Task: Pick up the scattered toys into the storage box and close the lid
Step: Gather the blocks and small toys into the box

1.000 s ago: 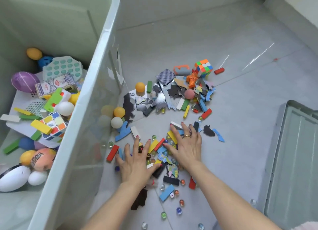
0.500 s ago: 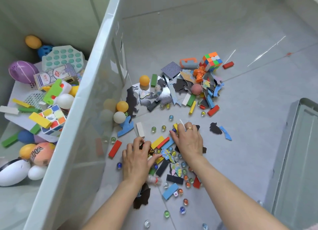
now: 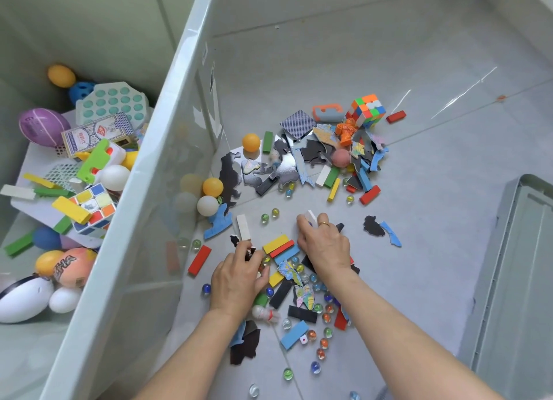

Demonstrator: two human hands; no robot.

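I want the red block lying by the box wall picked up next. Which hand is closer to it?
Left. The left hand sits just right of the red block, with bare floor between. The right hand is farther right, beyond the yellow, red and blue blocks.

Storage box (image 3: pixel 167 136) sits on the left with toys already in it. Lid (image 3: pixel 526 280) lies on the floor at the right. Between them, the near pile of blocks and marbles (image 3: pixel 287 277) is under both hands, and the Rubik's cube (image 3: pixel 365 110) sits farther back.
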